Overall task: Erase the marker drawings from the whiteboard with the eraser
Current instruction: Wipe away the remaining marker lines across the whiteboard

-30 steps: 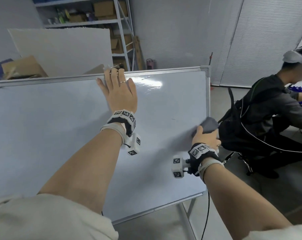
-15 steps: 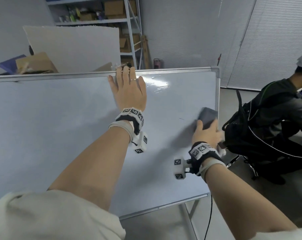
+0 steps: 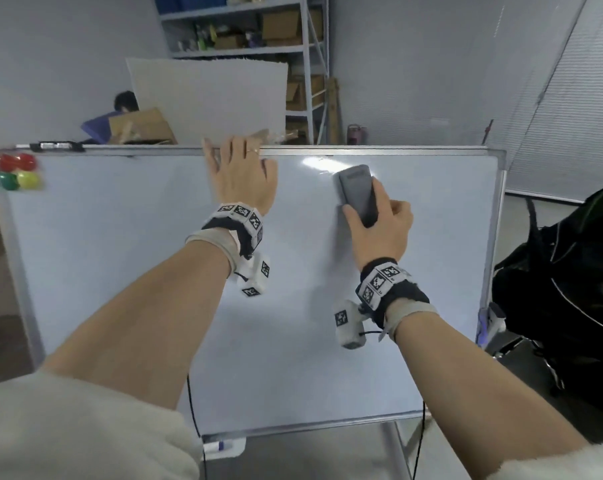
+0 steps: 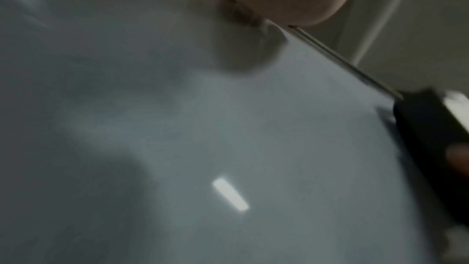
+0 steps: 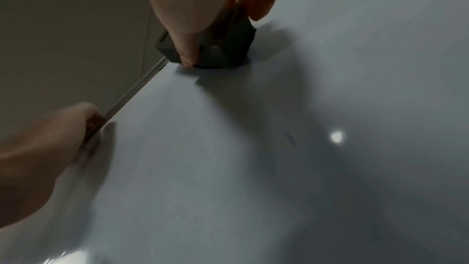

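The whiteboard (image 3: 120, 254) stands tilted on its frame and looks almost wiped. My left hand (image 3: 239, 174) is at its top edge, palm on the surface, fingers bent over the metal rim; it shows again as the left hand (image 5: 50, 148) in the right wrist view. My right hand (image 3: 379, 223) grips the dark grey eraser (image 3: 357, 192) and presses it on the board just under the top rim, to the right of the left hand. The eraser (image 5: 218, 47) lies flat on the surface. A faint blue stroke (image 5: 289, 138) shows below it.
Red, green and yellow magnets (image 3: 14, 171) sit in the board's top left corner, and a marker (image 3: 220, 445) lies in the bottom tray. A black backpack (image 3: 552, 271) is close to the right edge. Behind the board are a seated person (image 3: 125, 102), a white panel (image 3: 206, 95) and shelves (image 3: 241, 29).
My right hand has slid the eraser from the board's right edge up and left to just under the top rim. The left hand stays at the top edge, its fingers now bent over it.
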